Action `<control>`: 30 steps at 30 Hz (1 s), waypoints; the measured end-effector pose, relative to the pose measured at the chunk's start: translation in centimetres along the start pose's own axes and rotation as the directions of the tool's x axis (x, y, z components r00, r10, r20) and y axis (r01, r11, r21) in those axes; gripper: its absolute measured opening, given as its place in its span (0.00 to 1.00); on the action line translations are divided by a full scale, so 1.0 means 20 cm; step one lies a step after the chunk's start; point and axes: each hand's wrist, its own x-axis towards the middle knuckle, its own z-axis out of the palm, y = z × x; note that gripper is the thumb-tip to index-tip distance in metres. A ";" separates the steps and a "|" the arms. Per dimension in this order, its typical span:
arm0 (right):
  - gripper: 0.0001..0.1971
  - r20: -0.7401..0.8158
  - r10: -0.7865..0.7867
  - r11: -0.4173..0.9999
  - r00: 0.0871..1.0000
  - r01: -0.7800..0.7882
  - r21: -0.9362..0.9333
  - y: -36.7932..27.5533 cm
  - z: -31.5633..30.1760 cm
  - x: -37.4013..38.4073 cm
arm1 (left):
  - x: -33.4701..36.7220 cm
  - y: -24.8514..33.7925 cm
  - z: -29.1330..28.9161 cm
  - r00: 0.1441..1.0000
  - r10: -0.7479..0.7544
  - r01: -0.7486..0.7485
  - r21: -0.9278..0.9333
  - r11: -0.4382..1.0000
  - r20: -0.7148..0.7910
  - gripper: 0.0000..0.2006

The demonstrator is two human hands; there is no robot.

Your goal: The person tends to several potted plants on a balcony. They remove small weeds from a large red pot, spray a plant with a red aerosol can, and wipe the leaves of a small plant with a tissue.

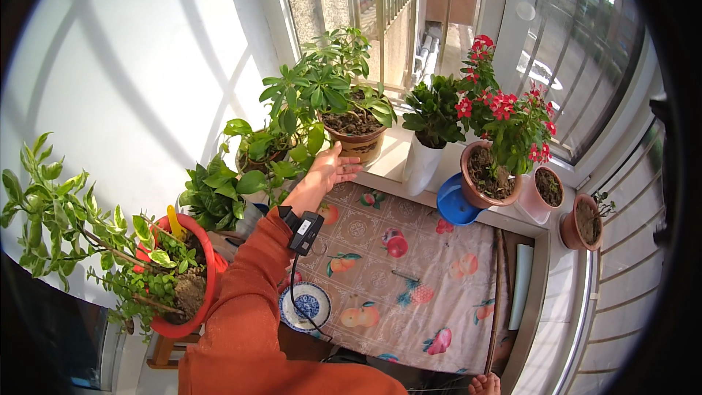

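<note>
My left hand [333, 169], in an orange sleeve with a black device strapped on the wrist, reaches forward with its fingers stretched out. It is beside the brown pot [358, 143] of a leafy green plant [322, 88] on the windowsill; whether the fingertips touch the pot I cannot tell. Only part of my right hand [484, 385] shows at the lower edge, its fingers curled around the near end of a thin brown stick [496, 300]. The stick runs away from me along the right side of the fruit-patterned tablecloth [395, 278].
A white vase [422, 164], a red-flowered plant [502, 106] in a terracotta pot over a blue dish [456, 203], and small pots line the sill. Left stand a red pot [212, 292] and leafy plants. A blue-and-white plate [306, 307] lies near my sleeve. Barred windows enclose the corner.
</note>
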 end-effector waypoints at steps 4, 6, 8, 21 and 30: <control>0.19 0.010 -0.016 1.000 1.000 0.016 -0.015 0.01 -0.01 -0.01 | 0.16 0.09 -0.15 0.978 0.048 -0.026 -0.109 0.994 0.203 0.24; 0.18 0.024 -0.019 1.000 1.000 0.020 -0.004 0.02 -0.01 -0.02 | 0.22 0.10 -0.15 0.989 0.035 -0.020 -0.103 0.994 0.143 0.24; 0.17 0.030 -0.026 1.000 0.999 0.026 -0.005 0.01 -0.01 -0.03 | 0.25 0.10 -0.13 0.996 0.046 -0.041 -0.076 0.996 0.073 0.22; 0.16 0.037 -0.033 0.999 0.999 0.034 -0.023 0.00 -0.05 -0.05 | 0.28 0.00 0.17 0.960 0.152 -0.195 -0.172 0.966 -0.236 0.16; 0.16 0.011 -0.049 0.997 0.999 0.049 -0.059 -0.04 -0.05 -0.07 | 0.34 -0.23 0.44 0.934 0.335 -0.357 -0.287 0.889 -0.124 0.19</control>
